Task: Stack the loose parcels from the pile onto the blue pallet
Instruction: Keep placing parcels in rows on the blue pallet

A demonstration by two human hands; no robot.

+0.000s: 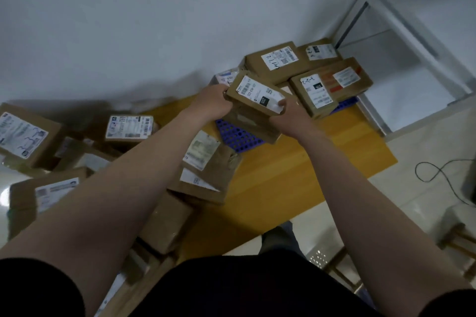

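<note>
From my feed, both hands are out in front and clamped on one brown parcel (253, 104). The left hand (211, 101) curls round its left end. The right hand (291, 114) grips its right end, thumb on the corner of the white label. The parcel is tilted, label up, and held over the near-left part of the blue pallet (237, 135); I cannot tell whether its lower edge touches the grid.

Three parcels sit at the far right of the pallet: a large box (273, 62) with a handwritten label, a smaller box (322, 51) just behind it against the wall, and a long box (331, 85) with red stripes in front. The pallet lies on a yellow board (296, 175) on the floor.

The loose pile spreads to the left (much of it blurred): a labelled carton (25, 134) at the far left, another carton (128, 127) nearer the middle, and a crumpled parcel (206, 166) just beside the pallet's near corner. A black cable (438, 171) loops on the tiles at right, near a white shelf frame (401, 23).
</note>
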